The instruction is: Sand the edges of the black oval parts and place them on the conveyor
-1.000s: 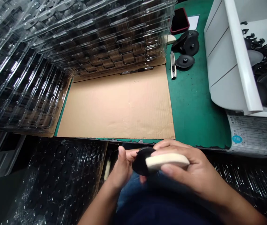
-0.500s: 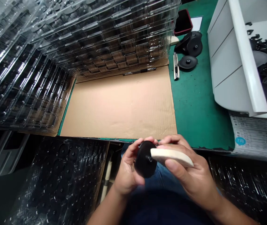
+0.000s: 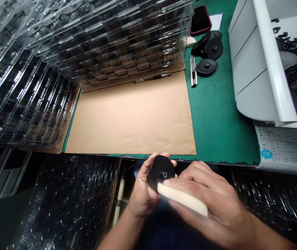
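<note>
Near the bench's front edge, my left hand (image 3: 143, 191) grips a round black disc (image 3: 157, 170) by its rim. The disc's face, with a small ringed post at its centre, is turned up toward me. My right hand (image 3: 211, 198) is closed around a flat, cream-white pad with a curved edge (image 3: 183, 198). One end of the pad lies against or just over the lower part of the disc; I cannot tell whether it presses on it. The fingers of my right hand partly cover the pad.
A cardboard sheet (image 3: 130, 121) lies on the green bench (image 3: 216, 114). Clear plastic trays (image 3: 127, 38) are stacked behind it. To the right are a box cutter (image 3: 193, 72), black discs (image 3: 206, 66) and a white bin (image 3: 253, 62) of black parts. A filled tray (image 3: 57, 201) sits lower left.
My right hand has moved the pad down and slightly left, from beside the disc's post to its lower edge. The disc's face has turned more toward me.
</note>
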The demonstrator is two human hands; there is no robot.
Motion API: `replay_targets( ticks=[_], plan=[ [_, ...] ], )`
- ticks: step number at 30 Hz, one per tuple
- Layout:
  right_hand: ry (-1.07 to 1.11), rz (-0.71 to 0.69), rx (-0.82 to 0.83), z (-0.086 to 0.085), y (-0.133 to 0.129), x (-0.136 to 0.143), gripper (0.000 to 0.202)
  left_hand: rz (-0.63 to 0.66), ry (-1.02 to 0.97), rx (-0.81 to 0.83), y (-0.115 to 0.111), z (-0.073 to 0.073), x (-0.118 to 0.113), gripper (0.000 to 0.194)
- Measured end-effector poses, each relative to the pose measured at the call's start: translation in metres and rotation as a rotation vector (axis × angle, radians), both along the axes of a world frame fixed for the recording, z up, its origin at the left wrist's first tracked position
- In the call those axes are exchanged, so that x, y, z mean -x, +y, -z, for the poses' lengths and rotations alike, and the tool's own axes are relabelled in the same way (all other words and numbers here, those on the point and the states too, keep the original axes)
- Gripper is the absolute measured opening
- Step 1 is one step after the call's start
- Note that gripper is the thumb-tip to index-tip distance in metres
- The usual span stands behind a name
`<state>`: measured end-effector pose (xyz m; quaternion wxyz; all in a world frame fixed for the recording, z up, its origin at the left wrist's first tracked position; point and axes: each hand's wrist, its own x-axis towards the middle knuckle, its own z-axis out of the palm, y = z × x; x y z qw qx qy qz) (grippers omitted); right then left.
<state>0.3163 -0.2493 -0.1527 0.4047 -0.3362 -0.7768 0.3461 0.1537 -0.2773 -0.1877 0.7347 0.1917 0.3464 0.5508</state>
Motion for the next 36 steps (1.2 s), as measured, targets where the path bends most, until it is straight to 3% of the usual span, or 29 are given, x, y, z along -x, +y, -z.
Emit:
replay_targets(
  ticks=[4,9,16,23,27,33,36],
  plan=[
    [0.081,0.035,0.013,0.001,0.001,0.008,0.026,0.018,0.008,-0.002,-0.001,0.004,-0.001,0.059],
    [-0.058,-0.039,0.060,0.012,-0.006,-0.004,0.030,-0.007,-0.047,0.071,-0.002,0.003,0.006,0.058],
    [-0.154,0.175,0.005,0.020,-0.003,-0.036,0.040,0.204,-0.224,0.116,0.000,-0.009,0.019,0.052],
    [-0.112,0.065,-0.021,0.011,0.009,-0.029,0.039,0.301,-0.222,0.061,-0.004,-0.008,0.024,0.054],
    [-0.152,-0.039,0.013,0.012,0.015,-0.021,0.033,0.293,-0.166,0.063,-0.008,-0.004,0.025,0.056],
    [-0.068,-0.160,0.074,0.012,0.015,-0.010,0.044,0.241,-0.113,0.118,-0.009,0.000,0.023,0.053],
    [-0.092,-0.143,0.049,0.014,0.019,-0.015,0.042,0.240,-0.122,0.107,-0.008,-0.002,0.023,0.054]
  ],
)
